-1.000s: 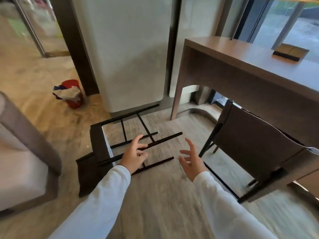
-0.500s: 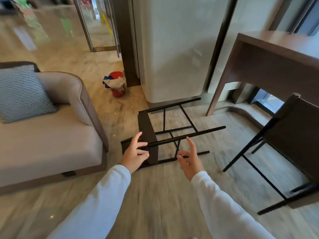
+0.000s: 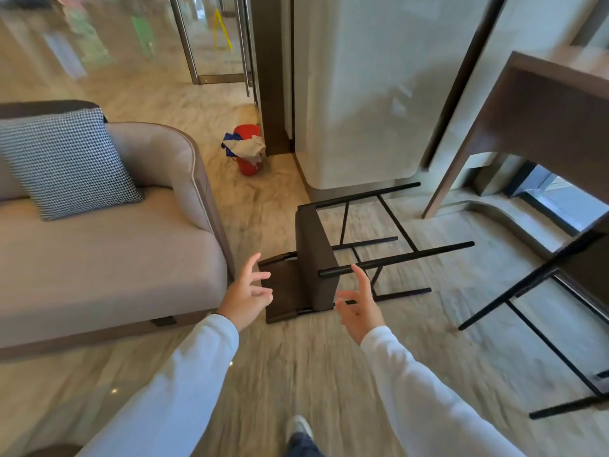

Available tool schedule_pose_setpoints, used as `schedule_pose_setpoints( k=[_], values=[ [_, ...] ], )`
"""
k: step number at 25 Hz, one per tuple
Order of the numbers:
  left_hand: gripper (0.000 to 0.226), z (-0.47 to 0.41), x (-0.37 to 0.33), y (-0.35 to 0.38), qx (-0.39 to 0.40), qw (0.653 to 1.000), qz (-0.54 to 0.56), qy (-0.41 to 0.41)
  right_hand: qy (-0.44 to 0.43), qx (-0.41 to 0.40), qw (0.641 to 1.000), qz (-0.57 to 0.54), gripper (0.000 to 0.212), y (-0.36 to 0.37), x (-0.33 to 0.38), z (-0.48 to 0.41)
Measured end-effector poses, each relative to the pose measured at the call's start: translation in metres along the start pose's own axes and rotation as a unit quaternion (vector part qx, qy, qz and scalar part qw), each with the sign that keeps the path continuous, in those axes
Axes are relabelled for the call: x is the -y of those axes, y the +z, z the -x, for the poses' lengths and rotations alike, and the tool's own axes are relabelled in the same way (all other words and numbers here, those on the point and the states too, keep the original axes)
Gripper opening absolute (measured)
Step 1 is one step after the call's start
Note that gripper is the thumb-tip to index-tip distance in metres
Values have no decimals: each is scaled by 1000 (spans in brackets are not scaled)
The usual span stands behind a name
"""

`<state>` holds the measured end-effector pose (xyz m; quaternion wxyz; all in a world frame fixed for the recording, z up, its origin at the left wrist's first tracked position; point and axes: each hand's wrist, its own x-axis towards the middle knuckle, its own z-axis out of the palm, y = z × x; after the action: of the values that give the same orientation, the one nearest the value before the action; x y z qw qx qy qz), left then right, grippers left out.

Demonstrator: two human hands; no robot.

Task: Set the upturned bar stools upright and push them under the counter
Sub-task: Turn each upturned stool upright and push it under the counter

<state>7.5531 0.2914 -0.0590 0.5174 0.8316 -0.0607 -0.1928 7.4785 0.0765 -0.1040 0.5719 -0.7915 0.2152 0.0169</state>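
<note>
A brown bar stool with black metal legs lies tipped on its side on the floor in the middle, its legs pointing right. My left hand hovers open just left of the stool's backrest, holding nothing. Just right of the seat, in front of the lower legs, my right hand is also open and empty. Another stool stands at the right edge, partly cut off. The brown wooden counter is at the upper right.
A beige sofa with a checked cushion fills the left side, close to the fallen stool. A red bucket with cloths stands by a dark pillar. A pale rounded column rises behind the stool. My shoe shows at the bottom.
The view has swung left and drawn nearer to the fallen stool, bringing the sofa into sight. Both hands stay open and have come closer to the stool's seat and backrest.
</note>
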Motion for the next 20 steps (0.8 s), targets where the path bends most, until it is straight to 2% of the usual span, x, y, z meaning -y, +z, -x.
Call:
schedule_pose_setpoints(
  k=[8, 13, 20],
  values=[
    [72, -122, 12, -41, 31, 999, -27, -36, 43, 15, 998, 34, 74, 45, 21, -110],
    [72, -189, 21, -54, 55, 996, -29, -57, 97, 4, 995, 11, 73, 70, 23, -158],
    [75, -291, 67, -89, 105, 992, -9, -70, 175, -1, 984, 33, 73, 149, 9, -218]
  ],
)
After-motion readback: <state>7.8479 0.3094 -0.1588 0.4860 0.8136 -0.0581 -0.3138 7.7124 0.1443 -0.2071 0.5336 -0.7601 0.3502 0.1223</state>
